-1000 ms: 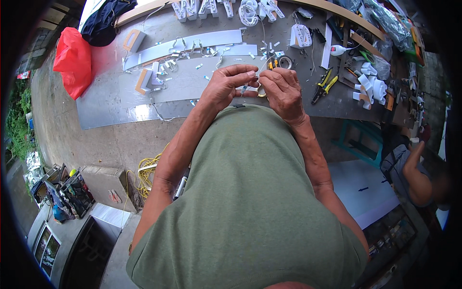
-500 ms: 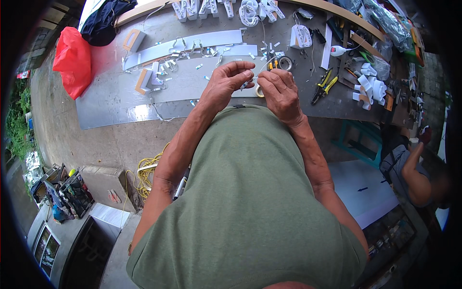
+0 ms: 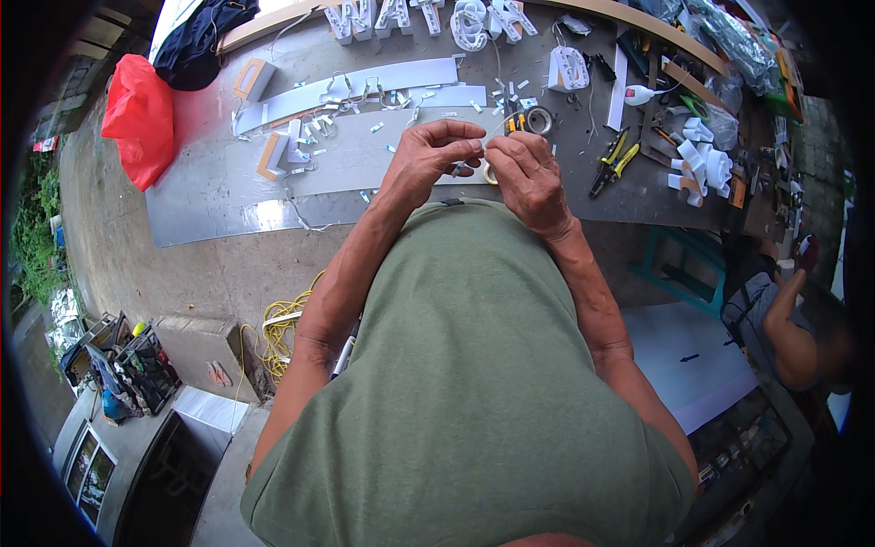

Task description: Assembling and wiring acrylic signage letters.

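My left hand (image 3: 432, 160) and my right hand (image 3: 530, 182) meet over the near edge of the workbench, fingertips almost touching. Both are closed in a pinch on a thin pale wire (image 3: 493, 129), which shows at the fingertips and runs up from them. Under the left fingers a small light-coloured module (image 3: 458, 169) shows, partly hidden. A pale tape roll (image 3: 490, 173) lies partly behind the right hand. Just beyond are a dark tape roll (image 3: 540, 120) and a yellow-handled tool (image 3: 517, 121). Yellow-and-black pliers (image 3: 612, 164) rest to the right.
White box letters (image 3: 469, 27) stand along the back of the metal workbench (image 3: 196, 205). White strips (image 3: 392, 75) and several small modules (image 3: 314, 128) lie left. White offcuts (image 3: 702, 169) lie right. A red bag (image 3: 138, 123) hangs at the left corner. Another person (image 3: 775, 319) sits at right.
My fingertips have drawn slightly closer together, and the wire between them shows less. The things on the bench have stayed in place.
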Tool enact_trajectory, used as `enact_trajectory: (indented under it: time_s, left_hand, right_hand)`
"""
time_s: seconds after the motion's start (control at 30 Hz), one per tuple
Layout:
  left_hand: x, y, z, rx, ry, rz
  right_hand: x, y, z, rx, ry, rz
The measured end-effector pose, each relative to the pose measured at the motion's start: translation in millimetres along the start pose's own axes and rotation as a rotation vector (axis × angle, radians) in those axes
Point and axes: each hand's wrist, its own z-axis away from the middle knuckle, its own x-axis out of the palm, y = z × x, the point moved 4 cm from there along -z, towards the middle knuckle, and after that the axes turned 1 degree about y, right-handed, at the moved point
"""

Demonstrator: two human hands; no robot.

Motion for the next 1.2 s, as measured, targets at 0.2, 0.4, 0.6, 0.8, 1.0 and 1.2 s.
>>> enact_trajectory:
  time_s: [0.2,0.4,0.6,0.8,1.0,1.2]
  left_hand:
    - [-0.3,-2.2,3.8,0.032,0.129,0.063]
    - [-2.8,-4.7,3.3,0.036,0.171,0.118]
    - [2.0,-2.6,2.6,0.148,0.018,0.126]
    - [6.8,-3.1,-0.2,0.185,-0.153,0.126]
    - [12.7,3.5,1.9,0.198,-0.153,0.025]
    - [7.0,1.6,-1.0,0.200,-0.098,-0.113]
  right_hand:
    - [1.4,-2.3,0.2,-0.020,-0.015,0.047]
    - [4.2,-2.8,-0.3,-0.034,-0.040,0.043]
    - [2.9,3.4,-5.1,0.109,0.070,-0.116]
    - [0.4,11.2,-7.1,0.224,0.128,-0.255]
    - [-0.6,12.6,-6.9,0.246,0.115,-0.259]
    - [2.2,15.8,-4.3,0.260,0.095,-0.291]
